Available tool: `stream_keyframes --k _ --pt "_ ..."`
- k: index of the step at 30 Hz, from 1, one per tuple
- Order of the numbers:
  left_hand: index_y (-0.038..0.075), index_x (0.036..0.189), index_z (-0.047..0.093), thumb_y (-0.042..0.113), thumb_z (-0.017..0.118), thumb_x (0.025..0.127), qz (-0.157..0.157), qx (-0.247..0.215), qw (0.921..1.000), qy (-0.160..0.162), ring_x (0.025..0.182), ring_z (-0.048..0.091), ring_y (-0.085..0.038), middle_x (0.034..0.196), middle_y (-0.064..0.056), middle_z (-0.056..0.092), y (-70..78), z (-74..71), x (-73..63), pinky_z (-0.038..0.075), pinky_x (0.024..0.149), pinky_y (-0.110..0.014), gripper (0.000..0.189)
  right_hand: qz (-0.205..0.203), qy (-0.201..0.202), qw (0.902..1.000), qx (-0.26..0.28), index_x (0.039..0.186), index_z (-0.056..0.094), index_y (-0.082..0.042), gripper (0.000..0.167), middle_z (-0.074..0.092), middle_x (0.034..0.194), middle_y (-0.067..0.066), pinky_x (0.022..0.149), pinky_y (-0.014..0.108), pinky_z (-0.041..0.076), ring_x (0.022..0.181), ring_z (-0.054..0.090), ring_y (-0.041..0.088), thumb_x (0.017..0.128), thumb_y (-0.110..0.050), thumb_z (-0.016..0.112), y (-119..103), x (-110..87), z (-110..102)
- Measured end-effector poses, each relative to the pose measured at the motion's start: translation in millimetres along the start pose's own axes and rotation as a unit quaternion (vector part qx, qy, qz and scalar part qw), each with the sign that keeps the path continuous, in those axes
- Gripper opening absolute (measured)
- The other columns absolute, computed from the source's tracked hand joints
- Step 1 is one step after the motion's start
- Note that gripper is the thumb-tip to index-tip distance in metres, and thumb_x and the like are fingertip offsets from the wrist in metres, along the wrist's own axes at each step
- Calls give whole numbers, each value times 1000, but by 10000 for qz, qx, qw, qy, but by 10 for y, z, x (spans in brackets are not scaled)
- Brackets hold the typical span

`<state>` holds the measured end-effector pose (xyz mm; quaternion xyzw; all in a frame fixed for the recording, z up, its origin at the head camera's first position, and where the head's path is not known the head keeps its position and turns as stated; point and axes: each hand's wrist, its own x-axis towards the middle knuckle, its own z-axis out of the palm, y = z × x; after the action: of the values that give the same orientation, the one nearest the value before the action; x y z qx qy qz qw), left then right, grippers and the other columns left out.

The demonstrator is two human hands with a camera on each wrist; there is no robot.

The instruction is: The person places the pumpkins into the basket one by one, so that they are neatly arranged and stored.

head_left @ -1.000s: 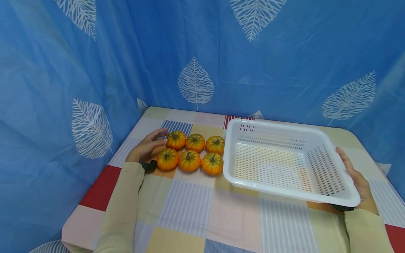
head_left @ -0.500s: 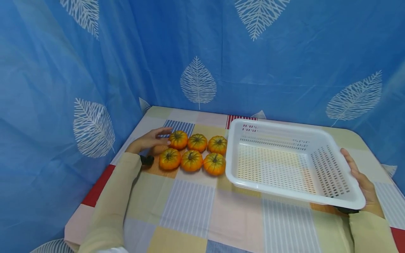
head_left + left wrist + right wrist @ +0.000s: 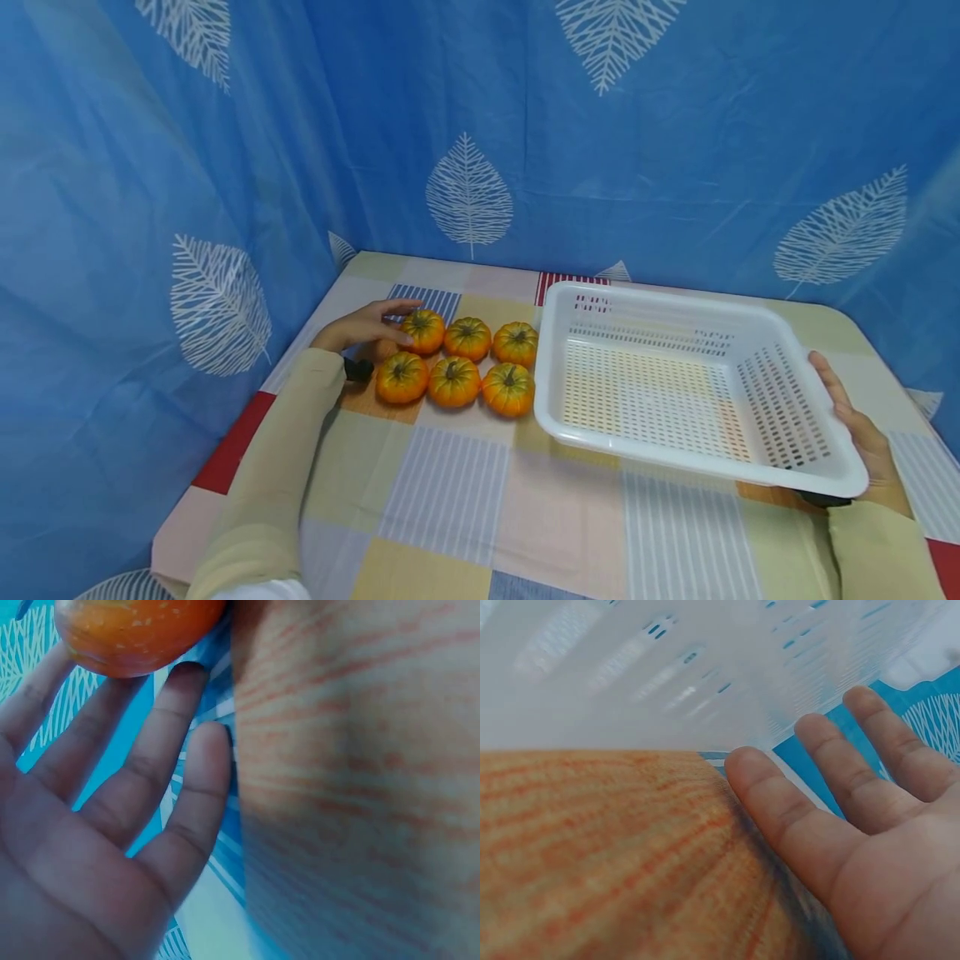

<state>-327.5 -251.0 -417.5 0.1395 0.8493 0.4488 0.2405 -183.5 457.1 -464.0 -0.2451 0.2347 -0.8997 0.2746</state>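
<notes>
Several small orange pumpkins stand in two rows on the left half of the table. My left hand [image 3: 367, 325] is at the back-left pumpkin [image 3: 423, 332], fingers along its far side and thumb at its near left. In the left wrist view the fingers [image 3: 142, 780] are nearly straight, their tips right at the underside of the pumpkin [image 3: 139, 634]. A white perforated plastic basket [image 3: 705, 467] sits on the right, with nothing in it. Beside its right end rests my right hand [image 3: 862, 433]; in the right wrist view its fingers [image 3: 780, 799] extend along the basket wall [image 3: 667, 690].
A patchwork tablecloth [image 3: 562, 508] covers the table. Blue curtains [image 3: 645, 208] with white leaf prints hang behind it and along the left side. The front-right pumpkin [image 3: 508, 390] lies close to the basket's left end.
My left hand has moved right, its fingers reaching farther around the back-left pumpkin. The head view has shifted slightly. My right hand stays beside the basket, and the pumpkins keep their places.
</notes>
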Motion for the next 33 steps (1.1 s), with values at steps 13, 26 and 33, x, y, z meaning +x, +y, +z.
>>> stream_keyframes --k 13,26,33 --pt "2 168 34 14 77 101 -129 290 9993 -172 155 29 -51 170 -32 28 75 46 72 26 127 -66 80 -251 1779 9353 -3050 164 48 -31 59 68 144 -3 88 40 65 116 75 20 112 -10 30 -115 -25 174" --pt "3 168 34 17 78 100 -259 202 9993 -161 154 27 -53 169 -34 26 137 47 30 26 126 -69 82 470 2405 8540 -4589 163 51 -32 60 65 142 -15 72 50 66 105 78 21 112 -1 41 -239 163 291" --pt "2 167 35 14 77 99 -180 159 9997 -108 151 31 -53 167 -35 29 119 51 33 29 125 -68 81 336 2747 8674 -4136 158 55 -37 60 66 141 -15 73 54 65 106 77 22 110 -3 44 -179 160 260"
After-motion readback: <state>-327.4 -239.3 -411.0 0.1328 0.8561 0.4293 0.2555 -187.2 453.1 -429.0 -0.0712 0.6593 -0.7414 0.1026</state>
